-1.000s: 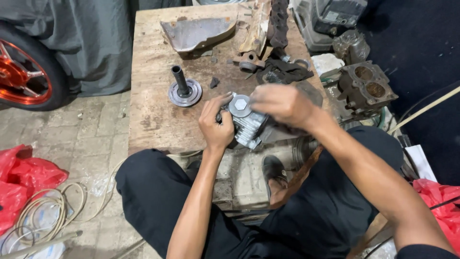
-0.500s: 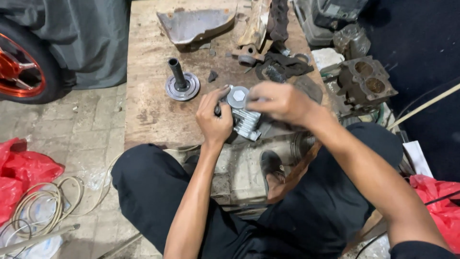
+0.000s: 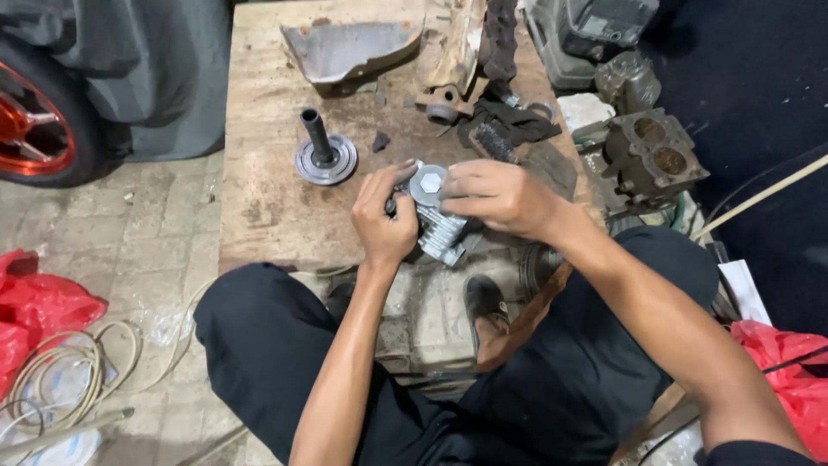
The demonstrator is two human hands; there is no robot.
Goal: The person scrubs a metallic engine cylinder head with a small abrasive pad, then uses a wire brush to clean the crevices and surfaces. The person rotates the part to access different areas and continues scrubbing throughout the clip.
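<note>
Little has moved since half a second ago: my left hand [image 3: 384, 224] still wraps the finned metal cylinder part [image 3: 438, 226] at the near edge of the wooden board [image 3: 267, 207], fingers closed round it. My right hand [image 3: 496, 198] pinches its hexagonal cap [image 3: 428, 184]. It could slip off the edge. The flanged shaft [image 3: 323, 155] stands apart.

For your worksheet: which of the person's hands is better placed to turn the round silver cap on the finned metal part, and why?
Probably the right hand: its fingertips rest at the round cap on top of the finned metal part. The left hand wraps the part's side, steadying it on the wooden board.
</note>
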